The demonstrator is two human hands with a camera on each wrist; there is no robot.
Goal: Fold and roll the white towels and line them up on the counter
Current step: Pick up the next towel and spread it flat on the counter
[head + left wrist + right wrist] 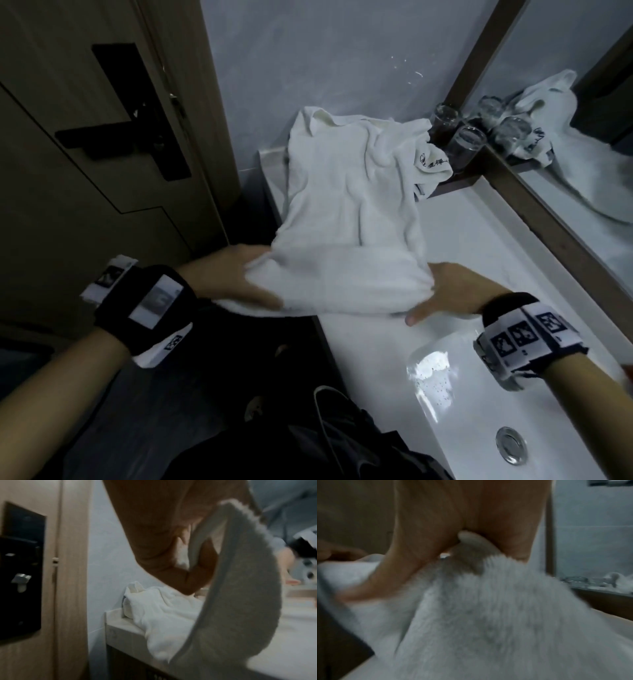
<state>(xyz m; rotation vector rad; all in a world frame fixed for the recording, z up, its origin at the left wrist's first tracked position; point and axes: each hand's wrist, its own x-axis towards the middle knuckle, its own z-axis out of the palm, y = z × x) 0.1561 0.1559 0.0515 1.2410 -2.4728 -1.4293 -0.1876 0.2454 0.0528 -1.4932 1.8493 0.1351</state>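
Note:
A long white towel [349, 205] lies on the white counter [486, 240], running from the back wall to the near edge. Its near end is lifted and doubled over between my hands. My left hand [246, 277] grips the near left corner, fingers curled round the towel's hem [231, 601]. At the near right corner, my right hand [435, 291] pinches the towel [488, 615] between thumb and fingers. A second white towel [433, 161] with dark printed lettering lies crumpled at the back right, partly under the first.
Several drinking glasses [466, 144] stand on a dark shelf at the back right, below a mirror [582, 102]. A sink basin [462, 394] with a metal drain [510, 443] is at the near right. A door [85, 137] with a black handle is at left.

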